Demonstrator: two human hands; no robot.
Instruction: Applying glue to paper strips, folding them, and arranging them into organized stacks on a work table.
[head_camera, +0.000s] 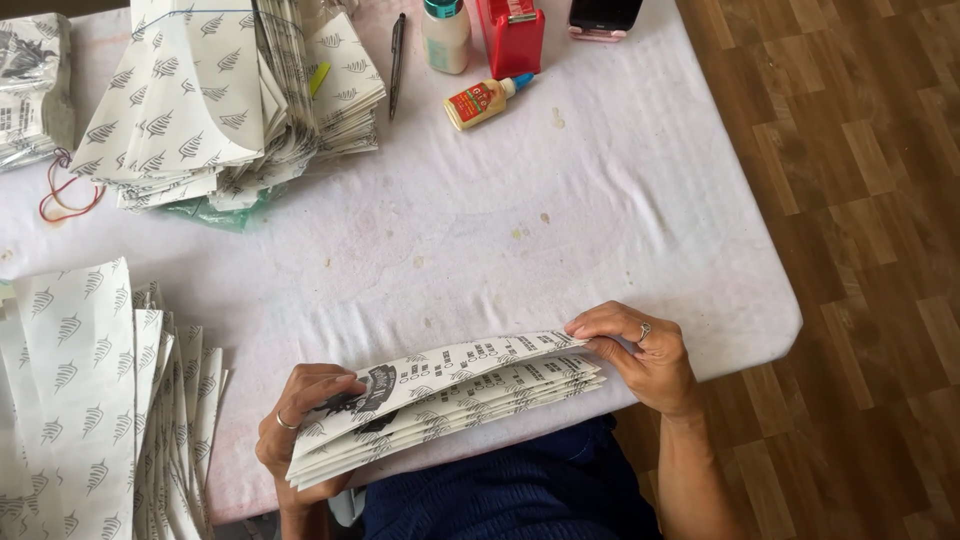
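Both grips pinch our small stack of flat printed white paper bags (450, 400), left hand (300, 420) and right hand (640, 355) at opposite ends; finished piles (100, 400) flank it on the white surface (560, 230), glue bottle (485, 100) untouched.

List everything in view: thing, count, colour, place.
Held bags: one stack, white with black print, table's near edge
Bag piles: three, white with grey leaf print, far left, near left, far-left corner
Rubber band: one, red, left edge
Pen: one, dark, far side
Glue bottle: one, yellow, blue cap, lying down
Bottle: one, cream, teal cap
Tape dispenser: one, red
Phone: one, dark, far edge
Table: one, white cover
Left hand: grips stack
Right hand: grips stack
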